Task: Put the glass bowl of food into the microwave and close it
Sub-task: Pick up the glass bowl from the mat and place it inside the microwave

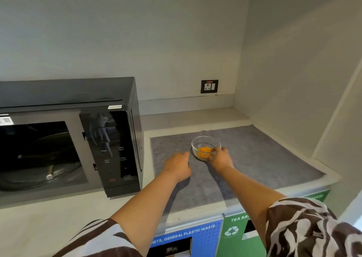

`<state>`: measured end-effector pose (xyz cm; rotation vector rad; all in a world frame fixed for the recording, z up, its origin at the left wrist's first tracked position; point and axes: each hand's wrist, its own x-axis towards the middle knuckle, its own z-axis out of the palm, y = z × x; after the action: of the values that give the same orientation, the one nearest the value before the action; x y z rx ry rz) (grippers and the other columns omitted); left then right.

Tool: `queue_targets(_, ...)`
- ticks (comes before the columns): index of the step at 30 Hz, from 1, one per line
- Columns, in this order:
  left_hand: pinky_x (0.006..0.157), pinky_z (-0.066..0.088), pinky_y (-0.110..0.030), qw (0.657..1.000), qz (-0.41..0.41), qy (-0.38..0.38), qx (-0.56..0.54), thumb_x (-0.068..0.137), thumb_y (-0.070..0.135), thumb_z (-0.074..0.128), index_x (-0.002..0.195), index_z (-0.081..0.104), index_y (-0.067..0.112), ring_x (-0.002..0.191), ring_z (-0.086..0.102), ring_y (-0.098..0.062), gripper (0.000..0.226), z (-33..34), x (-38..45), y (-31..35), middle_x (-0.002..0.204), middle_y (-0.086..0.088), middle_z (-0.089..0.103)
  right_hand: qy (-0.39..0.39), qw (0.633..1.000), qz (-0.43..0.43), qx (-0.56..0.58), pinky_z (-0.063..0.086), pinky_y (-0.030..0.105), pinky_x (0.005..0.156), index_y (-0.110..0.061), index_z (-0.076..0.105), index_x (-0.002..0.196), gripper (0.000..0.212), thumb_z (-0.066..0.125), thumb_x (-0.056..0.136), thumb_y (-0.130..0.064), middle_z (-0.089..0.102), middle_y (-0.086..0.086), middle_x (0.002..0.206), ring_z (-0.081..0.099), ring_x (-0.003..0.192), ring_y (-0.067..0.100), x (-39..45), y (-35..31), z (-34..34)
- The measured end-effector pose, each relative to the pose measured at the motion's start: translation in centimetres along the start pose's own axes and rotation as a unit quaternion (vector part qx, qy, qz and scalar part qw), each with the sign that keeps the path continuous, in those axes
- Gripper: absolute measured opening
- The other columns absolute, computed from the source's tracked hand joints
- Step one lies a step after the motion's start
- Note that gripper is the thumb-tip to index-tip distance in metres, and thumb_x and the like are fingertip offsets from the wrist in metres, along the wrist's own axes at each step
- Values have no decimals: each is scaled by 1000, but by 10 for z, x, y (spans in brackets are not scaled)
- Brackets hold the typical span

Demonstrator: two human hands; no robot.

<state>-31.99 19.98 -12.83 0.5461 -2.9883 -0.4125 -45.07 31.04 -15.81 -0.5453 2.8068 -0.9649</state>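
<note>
Glass bowl (206,148): holds orange food, sits on grey mat (264,158) on tabletop (58,227).
Right hand (220,158): fingers wrapped around bowl's near right side.
Left hand (179,165): fingers loose, just beside bowl, grasping nothing.
Microwave (68,135): left of mat, door apparently open.

Soft even indoor light, faint shadows under the arms, mild blur, wide-angle bending at edges

L sleeve (101,237): short, brown/white zebra-like print | R sleeve (305,227): same print, short | forearms bare | no rings/watch visible
</note>
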Motion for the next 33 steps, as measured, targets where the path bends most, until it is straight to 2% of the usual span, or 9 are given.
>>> queue_targets(7, 91, 49, -37, 1000, -15, 4, -10, 94, 22, 47, 136, 46, 11, 116, 56, -30, 44, -4, -6, -15, 129, -13, 58, 41, 996, 7, 74, 42, 35, 89, 2, 57, 111, 25, 54, 92, -14, 46, 21, 133, 53, 112, 37, -5, -3, 7)
queue_targets(10, 91, 47, -37, 1000, -12, 8, -6, 94, 22, 46, 138, 44, 11, 118, 54, -30, 45, -5, -15, -19, 132, -14, 56, 58, 994, 5, 95, 43, 35, 89, -2, 58, 97, 14, 55, 91, -14, 44, 20, 135, 54, 109, 37, -16, -2, 11)
queue_targets(16, 81, 45, -35, 1000, -7, 8, 8, 95, 24, 44, 134, 45, 10, 112, 55, -31, 41, -9, -50, -32, 123, -15, 59, 84, 991, -17, 104, 44, 37, 93, -2, 59, 109, 22, 55, 92, -16, 42, 18, 139, 53, 112, 39, -53, -8, 14)
queue_targets(19, 84, 48, -38, 1000, -6, 9, 8, 94, 24, 46, 132, 47, 9, 111, 56, -31, 41, -15, -77, -44, 124, -15, 59, 88, 988, -18, 122, 42, 33, 90, -2, 59, 109, 23, 56, 91, -17, 42, 18, 139, 54, 112, 38, -82, -17, 17)
queue_targets(22, 83, 50, -39, 1000, -4, 11, 4, 93, 23, 48, 129, 48, 10, 108, 57, -31, 39, -22, -107, -55, 123, -15, 59, 93, 991, -24, 98, 45, 39, 95, -2, 59, 111, 27, 57, 91, -21, 41, 18, 141, 55, 112, 39, -113, -27, 21)
queue_targets(26, 89, 49, -41, 1000, 3, 2, 10, 94, 24, 47, 139, 42, 12, 119, 52, -30, 47, -29, -156, -71, 132, -12, 55, 99, 991, -21, 84, 45, 40, 92, -2, 59, 114, 30, 57, 90, -20, 41, 19, 142, 55, 111, 40, -163, -43, 29)
queue_targets(33, 98, 45, -40, 1000, -2, -6, 15, 95, 24, 47, 142, 39, 13, 126, 49, -30, 49, -35, -236, -95, 141, -12, 49, 108, 987, -42, 107, 45, 37, 88, -2, 60, 110, 27, 58, 89, -18, 43, 18, 140, 56, 110, 37, -253, -62, 47)
